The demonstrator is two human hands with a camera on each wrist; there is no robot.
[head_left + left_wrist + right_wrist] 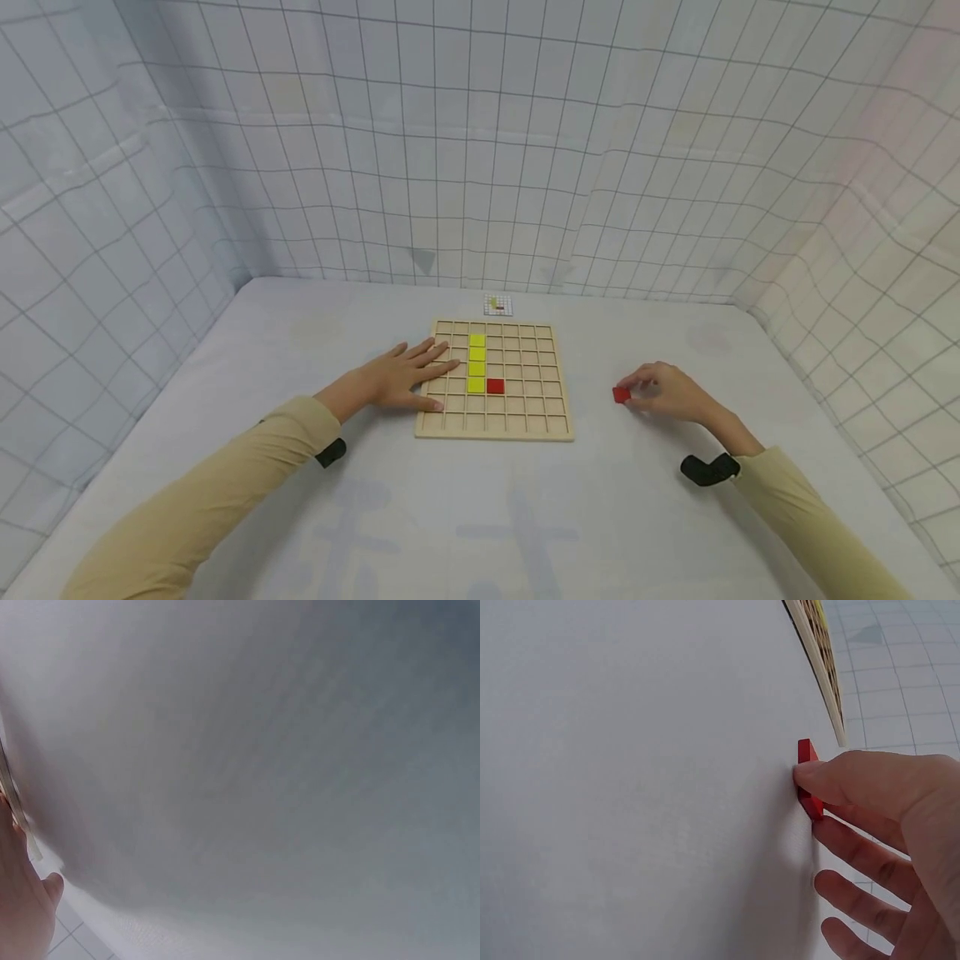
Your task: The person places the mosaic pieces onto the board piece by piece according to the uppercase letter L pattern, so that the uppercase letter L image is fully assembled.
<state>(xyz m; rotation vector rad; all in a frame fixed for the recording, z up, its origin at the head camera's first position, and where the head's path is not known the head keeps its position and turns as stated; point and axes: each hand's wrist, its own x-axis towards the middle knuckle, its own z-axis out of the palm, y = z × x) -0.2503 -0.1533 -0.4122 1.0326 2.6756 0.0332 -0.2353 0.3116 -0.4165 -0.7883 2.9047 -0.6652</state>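
A wooden grid board (525,429) lies on the white table. Four would be too exact: several yellow square tiles (477,362) form a column in it, and one red tile (495,386) sits just right of the lowest yellow one. My left hand (397,379) rests with spread fingers on the board's left side. To the right of the board, my right hand (667,392) pinches another red tile (806,754) between thumb and fingers, close over the table. In the left wrist view only part of the left hand (26,900) shows at the board's edge.
A small card (498,305) printed with a coloured grid pattern lies behind the board. White grid-lined curtains (487,167) surround the table (450,517) at the back and sides. Black wrist straps (708,471) are on both forearms.
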